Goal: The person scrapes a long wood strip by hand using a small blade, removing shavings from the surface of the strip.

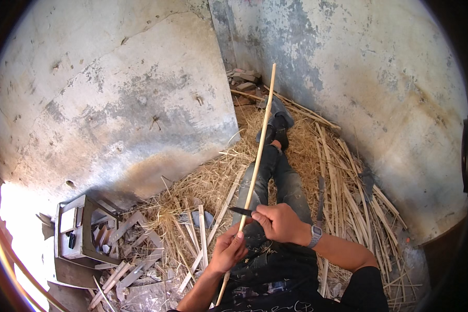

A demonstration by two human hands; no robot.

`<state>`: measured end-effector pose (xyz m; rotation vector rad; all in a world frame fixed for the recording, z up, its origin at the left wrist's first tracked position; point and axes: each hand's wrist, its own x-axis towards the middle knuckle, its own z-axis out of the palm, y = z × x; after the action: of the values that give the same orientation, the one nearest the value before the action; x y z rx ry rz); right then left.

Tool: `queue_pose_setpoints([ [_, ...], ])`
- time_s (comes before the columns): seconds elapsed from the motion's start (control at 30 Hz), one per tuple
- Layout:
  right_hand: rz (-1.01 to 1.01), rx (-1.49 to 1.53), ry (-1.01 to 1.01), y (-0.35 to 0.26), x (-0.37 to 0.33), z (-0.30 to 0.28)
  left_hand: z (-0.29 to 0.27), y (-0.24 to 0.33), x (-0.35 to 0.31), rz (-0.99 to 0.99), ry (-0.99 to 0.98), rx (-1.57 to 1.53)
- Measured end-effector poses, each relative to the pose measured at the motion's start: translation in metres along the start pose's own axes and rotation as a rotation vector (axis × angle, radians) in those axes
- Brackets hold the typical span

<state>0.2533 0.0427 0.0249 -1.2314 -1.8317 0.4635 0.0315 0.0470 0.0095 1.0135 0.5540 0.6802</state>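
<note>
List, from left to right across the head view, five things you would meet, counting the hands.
Wooden stand, left hand, right hand, wristwatch, pile of pale strips by the right-hand wall.

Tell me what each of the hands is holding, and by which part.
The left hand grips the long pale stick along its lower part; the right hand grips the dark-bladed knife at its handle end, mostly hidden in the fist.
</note>
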Motion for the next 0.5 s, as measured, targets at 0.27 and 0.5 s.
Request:
queue_pose_setpoints([
  [0.27,0.246,0.264,0.072,-0.013,0.026,-0.032,0.012,-0.003,-0.007,0.024,-0.033,0.247],
  [0.5,0.279,0.225,0.460,0.016,0.051,-0.087,-0.004,-0.014,-0.036,-0.090,-0.102,0.284],
])
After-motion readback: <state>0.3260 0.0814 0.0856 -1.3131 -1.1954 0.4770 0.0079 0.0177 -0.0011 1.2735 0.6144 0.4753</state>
